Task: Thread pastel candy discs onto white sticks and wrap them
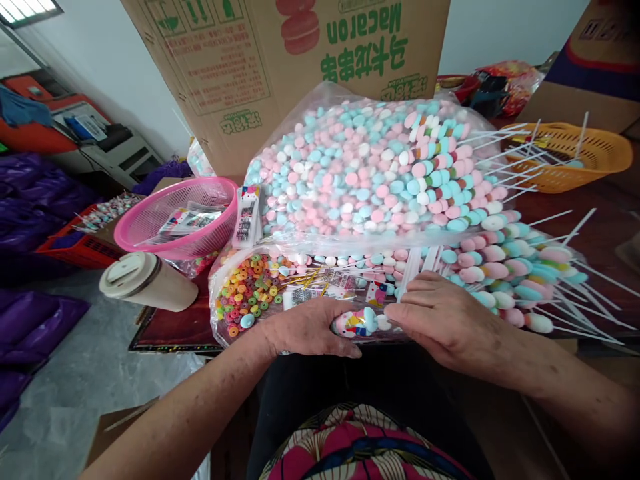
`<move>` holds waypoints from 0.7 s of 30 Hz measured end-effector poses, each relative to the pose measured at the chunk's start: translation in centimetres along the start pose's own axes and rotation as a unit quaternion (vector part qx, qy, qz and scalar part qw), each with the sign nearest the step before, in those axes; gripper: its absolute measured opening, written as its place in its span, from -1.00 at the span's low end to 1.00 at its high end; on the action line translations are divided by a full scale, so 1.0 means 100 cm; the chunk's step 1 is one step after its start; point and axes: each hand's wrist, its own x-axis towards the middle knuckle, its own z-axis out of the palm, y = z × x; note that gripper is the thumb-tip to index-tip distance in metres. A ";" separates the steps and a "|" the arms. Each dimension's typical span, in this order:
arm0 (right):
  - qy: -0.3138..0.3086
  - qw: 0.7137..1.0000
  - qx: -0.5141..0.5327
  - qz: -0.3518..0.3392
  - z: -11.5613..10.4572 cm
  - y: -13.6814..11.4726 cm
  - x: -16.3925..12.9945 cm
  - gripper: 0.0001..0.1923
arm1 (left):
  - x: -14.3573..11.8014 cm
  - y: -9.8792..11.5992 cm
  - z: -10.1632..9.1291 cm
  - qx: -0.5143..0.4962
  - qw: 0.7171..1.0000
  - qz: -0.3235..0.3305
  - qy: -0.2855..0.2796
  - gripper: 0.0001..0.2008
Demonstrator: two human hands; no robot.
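Close to the table's front edge, my left hand is closed round a small printed wrapper with a marshmallow skewer partly inside it. Blue and white marshmallows stick out of the wrapper toward my right hand. The fingers of that hand are curled at the skewer's other end, gripping it; its stick is hidden by them. White sticks lie just beyond my right hand. Flat printed wrappers and gold twist ties lie behind my left hand.
A large clear bag of loose pastel marshmallows stands behind, with finished skewers piled at right. Colourful cereal rings, a pink basket and a lidded cup are at left. An orange basket and cardboard box stand farther back.
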 end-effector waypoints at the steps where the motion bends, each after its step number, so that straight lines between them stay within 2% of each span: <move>1: -0.010 1.000 0.008 0.001 0.001 -0.001 0.003 -0.72 | 0.003 0.001 0.002 0.016 1.000 -0.001 0.007 -0.62; 7: -0.077 0.995 0.035 0.045 0.003 -0.004 0.005 -0.74 | 0.008 0.001 0.006 0.059 0.998 -0.004 0.024 -0.66; 11: -0.095 0.993 0.033 0.066 0.001 -0.002 0.001 -0.75 | 0.006 0.006 0.007 0.151 0.984 -0.066 0.063 -0.66; 14: -0.063 0.994 0.027 0.079 0.003 -0.004 0.002 -0.74 | 0.011 0.012 0.015 0.277 0.941 -0.138 0.137 -0.73; 16: -0.025 0.997 0.025 0.073 0.005 -0.005 0.004 -0.73 | 0.015 0.014 0.019 0.316 0.918 -0.161 0.179 -0.74; 21: 0.047 0.998 0.011 0.043 0.002 -0.001 0.003 -0.73 | 0.006 0.015 0.013 0.282 0.918 -0.190 0.204 -0.50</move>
